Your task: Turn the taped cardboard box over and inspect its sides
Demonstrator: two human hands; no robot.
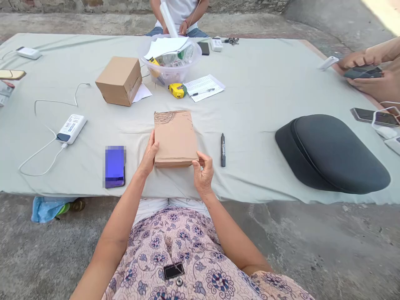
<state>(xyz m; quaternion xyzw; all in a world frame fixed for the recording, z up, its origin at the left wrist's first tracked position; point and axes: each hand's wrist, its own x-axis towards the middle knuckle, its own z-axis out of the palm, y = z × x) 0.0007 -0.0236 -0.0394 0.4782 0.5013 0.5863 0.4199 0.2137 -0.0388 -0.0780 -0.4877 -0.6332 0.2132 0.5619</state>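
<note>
A brown cardboard box (176,139) rests on the cloth-covered table in front of me, with dark curved pen lines at its far left corner. My left hand (150,155) lies along the box's left side, thumb at the top edge. At the near right corner, my right hand (203,171) pinches the box's edge between thumb and bent fingers. A black marker (223,150) lies just right of the box, apart from my hand. To the left is a phone (114,166) with a blurred blue screen.
A second cardboard box (119,80) and a clear plastic basin (170,74) stand farther back. Near them are a yellow tape measure (177,90) and a written sheet (204,88). A white power bank (71,129) with cable lies left, a black padded object (333,154) right. Other people sit opposite and right.
</note>
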